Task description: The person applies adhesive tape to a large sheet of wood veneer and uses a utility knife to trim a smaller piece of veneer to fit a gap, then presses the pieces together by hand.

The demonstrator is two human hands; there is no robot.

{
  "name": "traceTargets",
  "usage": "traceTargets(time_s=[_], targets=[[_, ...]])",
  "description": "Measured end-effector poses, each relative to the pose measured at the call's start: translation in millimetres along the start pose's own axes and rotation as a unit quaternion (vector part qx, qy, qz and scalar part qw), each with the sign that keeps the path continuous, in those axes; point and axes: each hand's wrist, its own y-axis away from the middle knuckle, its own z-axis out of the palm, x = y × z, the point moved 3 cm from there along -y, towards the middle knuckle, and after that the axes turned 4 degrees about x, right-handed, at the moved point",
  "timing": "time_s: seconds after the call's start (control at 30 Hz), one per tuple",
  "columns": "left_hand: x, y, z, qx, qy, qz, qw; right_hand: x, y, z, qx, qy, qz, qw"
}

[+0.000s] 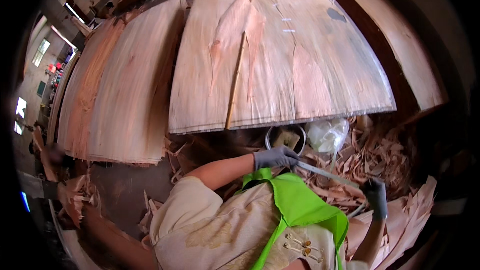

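Workshop wall with bright windows at far left, beyond a leaning row of wood sheets.

Left: pale, curved-looking sheet stack over grey floor; wood scraps lie along its front. A blurred brown shape at lower left is not identifiable.

Centre: large sheet stack, its top surface bearing a thin torn veneer piece, a slender stick that reaches the front edge, a long split and two small white marks. Below that edge, the gloved left hand reaches across in front of a cream shirt and green apron. Left fingers appear curled on the near end of a narrow pale strip. Just beyond this hand: round metal container with a yellowish block inside; to its right, a clear plastic bag.

Right: gloved right hand at the strip's other end, fingers apparently bent around it; exact grip hidden. The strip spans between both hands, above loose shavings.

Risks (judged): uneven pull could twist or tear the strip; slack could snag it in shavings. A careless left-hand swing could tip the container. The stick, if knocked, could roll and lift the torn veneer.
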Motion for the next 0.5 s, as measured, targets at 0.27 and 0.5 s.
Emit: traceTargets(time_s=[0.27,0.5], targets=[[-119,3,-34,0.334,0.111,-0.091,0.932,-9,-136,37,-0.052,0.228,-0.108,0.966],[-110,-33,-39,0.528,-0.39,-0.134,0.743,16,-195,65,0.171,-0.364,0.05,0.914]])
